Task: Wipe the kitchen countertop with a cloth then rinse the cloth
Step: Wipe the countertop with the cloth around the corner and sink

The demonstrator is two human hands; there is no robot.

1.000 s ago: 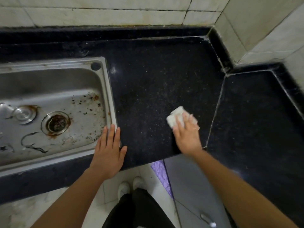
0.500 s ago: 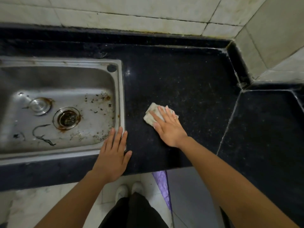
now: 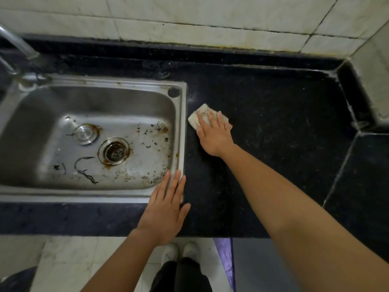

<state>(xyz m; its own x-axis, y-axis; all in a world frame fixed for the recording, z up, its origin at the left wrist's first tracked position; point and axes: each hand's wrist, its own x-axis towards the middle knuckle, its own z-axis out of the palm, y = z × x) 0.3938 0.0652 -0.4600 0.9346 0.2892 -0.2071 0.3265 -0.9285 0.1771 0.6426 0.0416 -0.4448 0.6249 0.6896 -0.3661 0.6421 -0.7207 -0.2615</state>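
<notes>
Pressing folded off-white cloth [image 3: 203, 110] w/ flat R hand [image 3: 214, 137]; L hand [image 3: 166, 209] flat on sink rim [image 3: 181, 133].

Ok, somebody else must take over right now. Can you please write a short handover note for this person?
Right hand: fingers flat, pressing the cloth on the black countertop, just beside the right rim of the sink.
Left hand: flat, holds nothing, rests on the front right corner of the sink.
Done: wiping is under way; how much of the countertop is wiped cannot be told.
Left: finish wiping, then rinse the cloth at the tap, back left of the sink.
</notes>
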